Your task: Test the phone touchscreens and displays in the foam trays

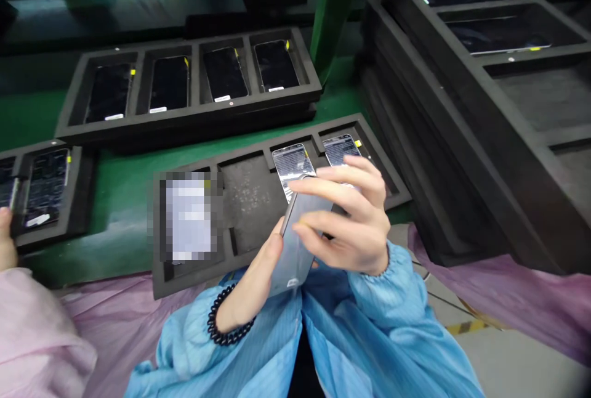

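Tilted up in front of my chest is a grey smartphone (295, 250). My left hand (253, 284) closes on its left edge, with the fingers behind it hidden. At its upper right, my right hand (353, 216) is curled, its fingertips on the phone. Below them lies a black foam tray (194, 278) with separate compartments. Two phones with lit screens, a middle phone (290, 161) and a right phone (340, 146), sit in it, partly covered by my hand. A blurred-out phone (189, 219) fills the left compartment, and the one beside it is bare.
Behind is another foam tray (184, 121) with several dark phones. Large foam trays (466, 65) are stacked at the right, beside a green post (335, 16). At far left, a co-worker's hand (7, 244) is close to a tray (78, 201) with phones.
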`<state>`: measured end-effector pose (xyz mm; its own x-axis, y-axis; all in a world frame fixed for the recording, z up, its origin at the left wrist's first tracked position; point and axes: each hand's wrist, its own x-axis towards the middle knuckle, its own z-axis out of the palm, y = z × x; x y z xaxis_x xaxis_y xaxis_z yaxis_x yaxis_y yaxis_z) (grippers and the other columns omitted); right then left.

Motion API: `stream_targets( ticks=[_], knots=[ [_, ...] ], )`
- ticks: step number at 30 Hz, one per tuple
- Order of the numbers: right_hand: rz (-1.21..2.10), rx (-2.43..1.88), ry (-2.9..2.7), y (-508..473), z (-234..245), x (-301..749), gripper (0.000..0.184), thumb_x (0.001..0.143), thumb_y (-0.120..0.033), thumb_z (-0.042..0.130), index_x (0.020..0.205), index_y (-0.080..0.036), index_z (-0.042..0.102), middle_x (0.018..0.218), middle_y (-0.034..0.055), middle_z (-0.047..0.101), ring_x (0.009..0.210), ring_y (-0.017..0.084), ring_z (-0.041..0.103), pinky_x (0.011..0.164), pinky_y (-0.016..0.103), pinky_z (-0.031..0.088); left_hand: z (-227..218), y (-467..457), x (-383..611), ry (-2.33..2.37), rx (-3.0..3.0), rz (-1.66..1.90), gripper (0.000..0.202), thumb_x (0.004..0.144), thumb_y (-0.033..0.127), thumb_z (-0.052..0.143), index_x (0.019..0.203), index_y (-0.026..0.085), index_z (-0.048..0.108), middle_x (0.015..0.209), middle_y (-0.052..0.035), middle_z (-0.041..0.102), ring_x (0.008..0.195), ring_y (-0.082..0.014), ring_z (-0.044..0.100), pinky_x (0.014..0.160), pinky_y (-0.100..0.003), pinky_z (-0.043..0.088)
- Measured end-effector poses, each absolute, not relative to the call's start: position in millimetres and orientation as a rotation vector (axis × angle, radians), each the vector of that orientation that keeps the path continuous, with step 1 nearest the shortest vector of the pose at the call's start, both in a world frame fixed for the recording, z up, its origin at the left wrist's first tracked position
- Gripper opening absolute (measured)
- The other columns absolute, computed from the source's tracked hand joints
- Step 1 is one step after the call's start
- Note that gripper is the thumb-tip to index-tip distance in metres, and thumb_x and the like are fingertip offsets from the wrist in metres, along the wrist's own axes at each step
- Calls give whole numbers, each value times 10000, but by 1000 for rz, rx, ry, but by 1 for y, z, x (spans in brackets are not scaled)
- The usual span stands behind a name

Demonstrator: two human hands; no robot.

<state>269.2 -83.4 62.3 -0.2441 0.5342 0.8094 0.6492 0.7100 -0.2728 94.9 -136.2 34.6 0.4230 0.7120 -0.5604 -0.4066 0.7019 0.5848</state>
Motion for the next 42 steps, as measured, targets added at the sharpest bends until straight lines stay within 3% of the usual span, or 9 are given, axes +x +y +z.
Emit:
stream_targets(
  ticks=[4, 6, 9, 13, 19, 26, 33, 37, 42],
  knots=[
    [49, -1063, -1714, -75, 64, 265, 300, 979, -392, 580, 698, -313, 650, 754, -11, 715, 954, 270, 650, 1001, 577, 489, 37, -132, 92, 721, 365, 540, 826, 825, 786, 582, 1411, 204, 607, 1223, -127, 738, 1021, -314, 746, 1005, -461, 583],
    [167, -1124, -1616, -75, 63, 263, 294, 999, -378, 552, 749, -302, 686, 801, 15, 706, 1008, 273, 649, 977, 547, 511, 44, -129, 91, 598, 261, 483, 750, 882, 762, 524, 1371, 206, 642, 1232, -119, 736, 1036, -313, 747, 1014, -475, 578],
    [371, -1140, -1541, -77, 63, 261, 260, 1018, -309, 514, 887, -282, 737, 968, 33, 696, 1064, 248, 649, 999, 512, 515, 55, -125, 93, 537, 159, 520, 588, 953, 635, 518, 1381, 248, 630, 1351, -80, 684, 1208, -337, 681, 1043, -540, 561],
    [481, -1174, -1531, -78, 61, 261, 283, 1036, -292, 462, 984, -261, 738, 1081, 54, 666, 1107, 244, 647, 1008, 495, 527, 63, -121, 96, 663, 181, 582, 656, 932, 629, 532, 1497, 297, 503, 1447, -88, 613, 1236, -409, 647, 1015, -646, 541],
    [515, -1249, -1539, -79, 59, 261, 335, 1060, -345, 409, 1054, -260, 733, 1144, 67, 638, 1158, 261, 632, 1043, 534, 521, 64, -122, 92, 634, 185, 583, 770, 951, 750, 255, 1603, 343, 288, 1608, -89, 427, 1311, -474, 570, 1061, -794, 377],
    [541, -1161, -1497, -78, 54, 258, 313, 1073, -327, 421, 1076, -222, 716, 1166, 74, 640, 1156, 234, 627, 1084, 493, 519, 60, -123, 87, 525, 133, 617, 727, 981, 714, 253, 1621, 373, 205, 1648, -76, 360, 1394, -445, 499, 1114, -784, 324],
    [560, -1027, -1451, -71, 47, 256, 265, 1048, -244, 476, 1065, -193, 735, 1120, 46, 658, 1115, 211, 646, 1050, 444, 542, 62, -122, 88, 468, 39, 617, 733, 983, 712, 251, 1610, 332, 268, 1553, -89, 494, 1296, -403, 584, 1078, -737, 408],
    [561, -1168, -1483, -70, 44, 255, 320, 1075, -347, 413, 1073, -238, 714, 1164, 52, 668, 1165, 232, 632, 1088, 469, 521, 63, -122, 89, 493, 16, 631, 756, 983, 713, 234, 1625, 313, 214, 1559, -112, 481, 1306, -400, 572, 1061, -739, 425],
    [569, -1210, -1480, -71, 44, 256, 279, 1048, -322, 445, 1042, -309, 724, 1183, 47, 670, 1172, 271, 644, 1077, 475, 528, 63, -122, 90, 539, 21, 640, 776, 988, 708, 210, 1626, 268, 220, 1560, -156, 464, 1319, -438, 552, 1067, -788, 367]
  ],
)
